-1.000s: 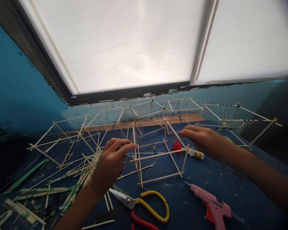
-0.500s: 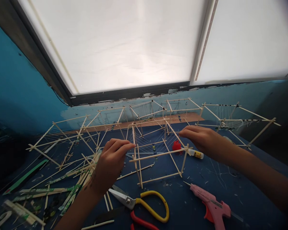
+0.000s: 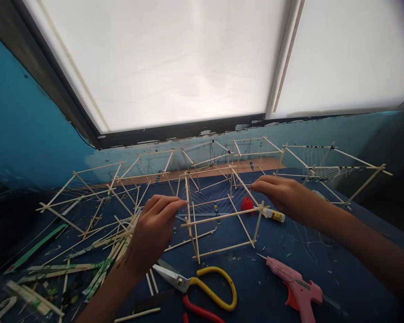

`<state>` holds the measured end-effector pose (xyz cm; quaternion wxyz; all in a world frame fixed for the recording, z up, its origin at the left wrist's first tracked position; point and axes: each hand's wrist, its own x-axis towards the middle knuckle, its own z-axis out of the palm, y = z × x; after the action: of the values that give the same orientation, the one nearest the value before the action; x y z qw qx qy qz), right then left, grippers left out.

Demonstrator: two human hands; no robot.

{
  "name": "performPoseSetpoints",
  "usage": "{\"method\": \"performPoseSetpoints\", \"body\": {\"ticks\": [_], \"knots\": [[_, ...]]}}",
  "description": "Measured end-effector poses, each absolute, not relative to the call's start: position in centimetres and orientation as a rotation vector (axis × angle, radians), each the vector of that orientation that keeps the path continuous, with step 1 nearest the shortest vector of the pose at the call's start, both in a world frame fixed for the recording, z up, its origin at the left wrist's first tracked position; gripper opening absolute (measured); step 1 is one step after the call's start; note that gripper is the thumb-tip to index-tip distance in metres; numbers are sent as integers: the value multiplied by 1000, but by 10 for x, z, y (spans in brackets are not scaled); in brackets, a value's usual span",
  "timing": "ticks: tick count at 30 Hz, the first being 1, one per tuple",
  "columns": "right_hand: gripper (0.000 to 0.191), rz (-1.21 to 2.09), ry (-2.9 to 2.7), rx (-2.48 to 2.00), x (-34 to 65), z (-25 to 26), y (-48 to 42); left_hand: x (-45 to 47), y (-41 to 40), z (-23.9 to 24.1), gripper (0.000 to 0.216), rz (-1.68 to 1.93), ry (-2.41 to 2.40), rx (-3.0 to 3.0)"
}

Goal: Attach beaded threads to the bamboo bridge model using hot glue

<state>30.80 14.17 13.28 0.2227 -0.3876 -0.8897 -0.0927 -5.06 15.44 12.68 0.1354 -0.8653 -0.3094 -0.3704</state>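
A box frame of thin wooden sticks [image 3: 222,216] with fine threads strung across it stands on the blue table in front of me. My left hand [image 3: 155,229] is at its left side, fingers pinched together at the upright stick there. My right hand [image 3: 283,194] hovers over the frame's right top edge, fingers curled and pressed together near the upper stick. What either pinch holds is too fine to make out. A red spool [image 3: 246,204] and a small glue bottle [image 3: 272,215] lie just under my right hand.
Yellow-and-red scissors [image 3: 202,287] and a pink glue gun [image 3: 296,289] lie at the near edge. A heap of loose sticks and green wrappers [image 3: 87,260] sits at the left. More stick frames [image 3: 323,166] line the back under a bright window.
Both hands stay almost still at the frame; only the view has shifted very slightly.
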Motion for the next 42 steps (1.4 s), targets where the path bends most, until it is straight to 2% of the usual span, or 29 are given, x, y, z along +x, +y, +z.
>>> {"method": "performPoseSetpoints", "body": {"ticks": [42], "knots": [[38,-227,-2386,-1074,308,132,140,-50,153,125,26,-1082,-937,-2545]]}}
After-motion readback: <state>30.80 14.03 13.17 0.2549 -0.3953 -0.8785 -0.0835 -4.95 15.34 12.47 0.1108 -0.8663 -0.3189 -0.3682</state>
